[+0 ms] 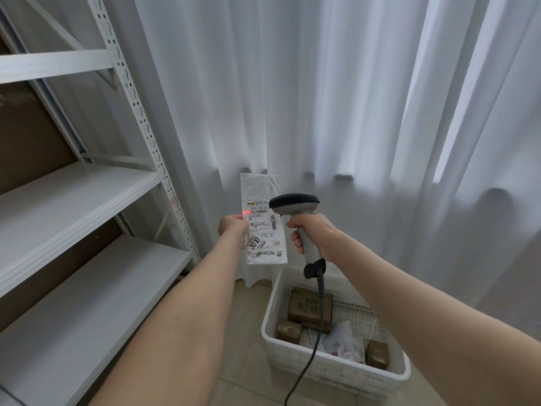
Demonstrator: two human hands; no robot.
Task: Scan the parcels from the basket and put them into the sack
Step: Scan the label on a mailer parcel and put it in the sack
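1. A flat white parcel is held upright a little below the centre of the view. It is pinched at its nine o'clock edge by the left hand, with the thumb pressed on the label side. The fingers behind it are hidden.
2. A scanner is gripped by the right hand at three o'clock of the parcel. The fingers are curled tightly round the handle, and the scanner's head is turned towards the label.
3. A red light is cast on the barcode near the label's nine o'clock edge, so the scanning of this parcel is judged to be under way. Whether the code has been read cannot be told.
4. The basket is seen on the floor at five o'clock of the view, crossed by the scanner's cable.
5. At least four parcels are left in it:
   - a large brown box at twelve o'clock;
   - a small brown box at nine o'clock;
   - a white bag near the middle;
   - another small box at three o'clock.
6. The sack is not in view, so the number of parcels already packed cannot be judged.
7. The held parcel has yet to be put into the sack, and the rest have yet to be scanned and packed. A good share of the task is judged to remain.
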